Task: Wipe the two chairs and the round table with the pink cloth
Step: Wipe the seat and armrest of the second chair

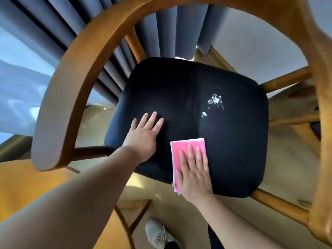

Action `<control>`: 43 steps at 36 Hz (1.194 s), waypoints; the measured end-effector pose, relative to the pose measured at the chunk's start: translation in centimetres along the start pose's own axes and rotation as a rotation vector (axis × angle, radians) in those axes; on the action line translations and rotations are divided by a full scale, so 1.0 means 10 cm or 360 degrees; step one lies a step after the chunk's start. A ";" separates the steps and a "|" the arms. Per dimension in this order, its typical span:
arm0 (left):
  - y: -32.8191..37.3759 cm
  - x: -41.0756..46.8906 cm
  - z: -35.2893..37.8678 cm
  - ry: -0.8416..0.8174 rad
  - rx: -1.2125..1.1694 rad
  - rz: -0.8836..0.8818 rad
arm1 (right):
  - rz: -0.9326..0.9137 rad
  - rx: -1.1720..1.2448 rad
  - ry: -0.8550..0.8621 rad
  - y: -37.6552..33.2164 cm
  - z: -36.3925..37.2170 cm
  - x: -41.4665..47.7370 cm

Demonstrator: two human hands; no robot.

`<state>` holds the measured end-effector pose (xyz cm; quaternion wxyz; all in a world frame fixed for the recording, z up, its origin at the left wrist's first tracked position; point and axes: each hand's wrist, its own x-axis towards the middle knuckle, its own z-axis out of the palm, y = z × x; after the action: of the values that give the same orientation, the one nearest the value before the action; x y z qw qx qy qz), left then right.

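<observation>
1. Chair [59, 112] fills your view from above: a curved wooden armrest and back rail ring a dark padded seat [179, 90], which sits at the middle of the frame.
2. Your right hand [195, 172] lies flat on the pink cloth [181, 146], palm down, fingers straight and close together (nothing is pinched), pressing the cloth against the seat near its front edge at about 6 o'clock.
3. That cloth is folded into a rectangle with a white edge; its near end hangs just past the front rim of the seat, under the heel of your hand.
4. Your left hand [143, 135] rests palm down on the bare seat at about 8 o'clock, fingers lightly spread and holding nothing; it is just beside the cloth but not touching it.
5. Pale, shiny spots [214, 101] sit on the seat at about 2 o'clock, well apart from the cloth (whether they are liquid or crumbs you cannot tell).
6. Grey pleated curtains [165, 29] hang beyond the chair at 12 o'clock.
7. Your light-coloured shoe [156, 232] stands on the beige floor [280, 159] at 6 o'clock, below the seat's front edge.
8. Another wooden surface [27, 182] shows at 8 o'clock under your left forearm; what it belongs to you cannot tell.
</observation>
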<state>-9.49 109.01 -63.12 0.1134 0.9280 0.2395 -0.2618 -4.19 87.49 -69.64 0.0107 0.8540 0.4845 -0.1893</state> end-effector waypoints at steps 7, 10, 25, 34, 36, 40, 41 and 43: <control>0.12 0.08 0.38 -0.0044 -0.0116 -0.0084 | 0.0132 0.0062 0.0036 -0.08 0.04 0.12; 0.11 0.09 0.37 -0.0024 -0.0142 -0.0074 | 0.0104 0.0055 -0.0004 -0.02 0.00 0.22; 0.11 0.14 0.34 -0.0051 -0.0176 -0.0098 | 0.0228 -0.0200 0.0061 0.62 -0.83 2.12; 0.10 0.19 0.33 -0.0111 -0.0159 -0.0114 | 0.0207 -0.0159 0.0133 0.87 -1.16 2.81; 0.10 0.20 0.30 -0.0171 -0.0142 -0.0117 | 0.0188 -0.0161 0.0155 0.88 -1.15 2.80; 0.11 0.23 0.25 -0.0283 -0.0113 -0.0130 | 0.0225 -0.0142 0.0169 0.90 -1.09 2.72; 0.11 0.23 0.24 -0.0292 -0.0111 -0.0136 | 0.0254 -0.0147 0.0158 0.90 -1.06 2.65; 0.11 0.23 0.25 -0.0280 -0.0094 -0.0143 | 0.0304 -0.0161 0.0139 0.90 -0.98 2.48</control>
<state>-8.30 108.06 -66.34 0.1496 0.8860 0.2776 -0.3400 17.75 105.08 -70.28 0.0508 0.9020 0.4099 -0.1253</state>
